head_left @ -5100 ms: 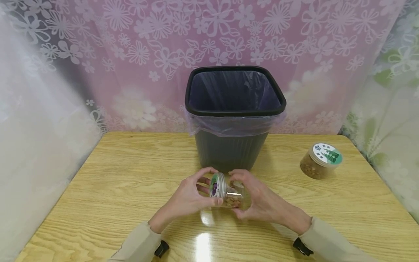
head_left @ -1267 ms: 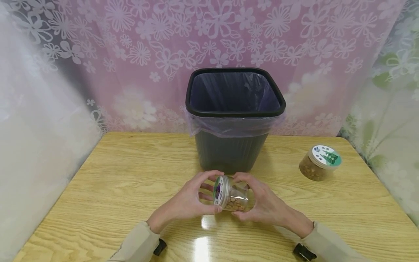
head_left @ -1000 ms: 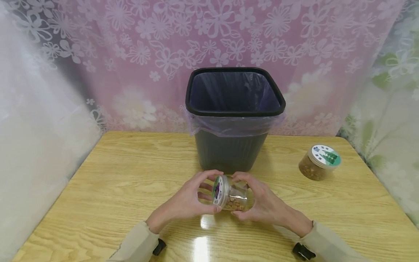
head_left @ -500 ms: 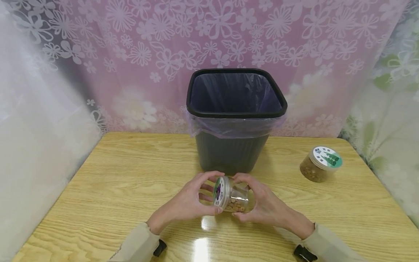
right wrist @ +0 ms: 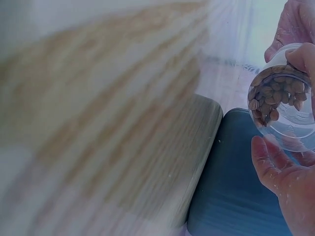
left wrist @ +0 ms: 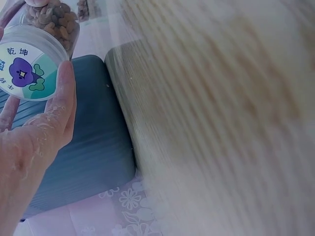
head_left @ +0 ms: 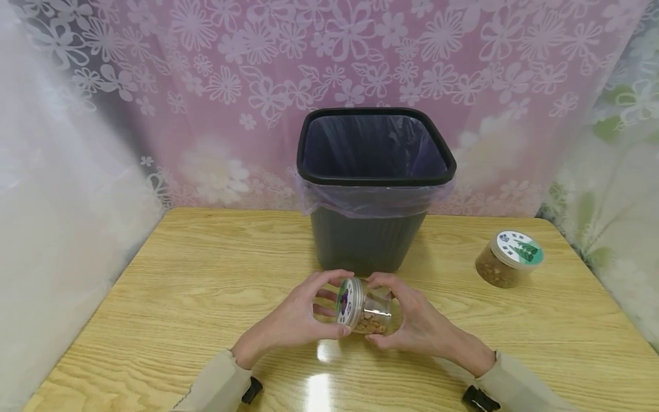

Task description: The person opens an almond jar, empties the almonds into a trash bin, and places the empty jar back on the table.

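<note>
In the head view, a small clear plastic jar with a round screw lid point(head_left: 346, 302) lies tipped on its side between the two hands, in front of the dark grey ribbed plastic bin point(head_left: 365, 243); whether the clear plastic jar point(head_left: 378, 309) touches the pale yellow wood-grain table point(head_left: 206, 269) cannot be told. The left hand point(head_left: 301, 320) grips the lid end, thumb below and fingers above, spread just as wide as the lid. The right hand point(head_left: 419, 317) holds the jar's body near its base, thumb and fingers curved round it. Tan nuts point(head_left: 373, 325) lie along the jar's lower side. A translucent purple bag point(head_left: 370, 200) lines the bin and folds over its black rim. Well apart to the right stands a wider, lidded clear jar of brown pieces point(head_left: 500, 269), its top label white and green. Behind hangs a pink curtain with white flowers point(head_left: 231, 114). In the left wrist view, fingers clasp the lid's edge, and its label shows a purple cartoon figure with green leaves. In the right wrist view, the jar's round base faces the camera, nuts gathered against one side.
</note>
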`<state>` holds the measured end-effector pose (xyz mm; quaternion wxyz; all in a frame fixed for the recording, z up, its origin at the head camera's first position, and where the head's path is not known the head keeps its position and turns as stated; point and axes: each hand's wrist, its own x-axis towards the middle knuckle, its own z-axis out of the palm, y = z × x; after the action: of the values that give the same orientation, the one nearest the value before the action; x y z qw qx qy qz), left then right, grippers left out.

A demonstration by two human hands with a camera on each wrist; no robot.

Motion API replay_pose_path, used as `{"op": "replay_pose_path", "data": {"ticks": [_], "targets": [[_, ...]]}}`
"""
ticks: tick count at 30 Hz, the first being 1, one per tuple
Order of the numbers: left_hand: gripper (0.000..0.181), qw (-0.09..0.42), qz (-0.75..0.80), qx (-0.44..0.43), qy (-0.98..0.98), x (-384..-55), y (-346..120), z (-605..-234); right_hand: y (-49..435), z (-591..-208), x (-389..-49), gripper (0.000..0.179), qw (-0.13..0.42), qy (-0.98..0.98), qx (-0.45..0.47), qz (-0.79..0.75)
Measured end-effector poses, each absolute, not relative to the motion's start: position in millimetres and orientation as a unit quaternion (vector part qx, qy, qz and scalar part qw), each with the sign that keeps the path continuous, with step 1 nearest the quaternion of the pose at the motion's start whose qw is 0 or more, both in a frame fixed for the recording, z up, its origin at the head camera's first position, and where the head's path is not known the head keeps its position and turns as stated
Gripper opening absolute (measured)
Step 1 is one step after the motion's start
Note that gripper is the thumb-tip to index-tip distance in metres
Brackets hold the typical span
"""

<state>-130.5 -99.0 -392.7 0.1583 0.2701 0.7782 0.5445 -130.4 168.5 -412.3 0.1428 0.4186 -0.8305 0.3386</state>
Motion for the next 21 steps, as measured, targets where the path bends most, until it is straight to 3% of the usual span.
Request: {"op": "replay_pose_path", "data": {"ticks": [13,21], "targets": [[0.093,0.152,0.538,0.297,0.774,-129.7,-100.5,-389.3,169.0,-410.2,-128.4,0.088,0.136,-0.834,0.404,0.350],[0.088,0.140,0.531,0.300,0.780,-128.9,-101.7,-388.4,167.3,-408.4,-127.5,0.089,0.134,-0.831,0.412,0.349]]}}
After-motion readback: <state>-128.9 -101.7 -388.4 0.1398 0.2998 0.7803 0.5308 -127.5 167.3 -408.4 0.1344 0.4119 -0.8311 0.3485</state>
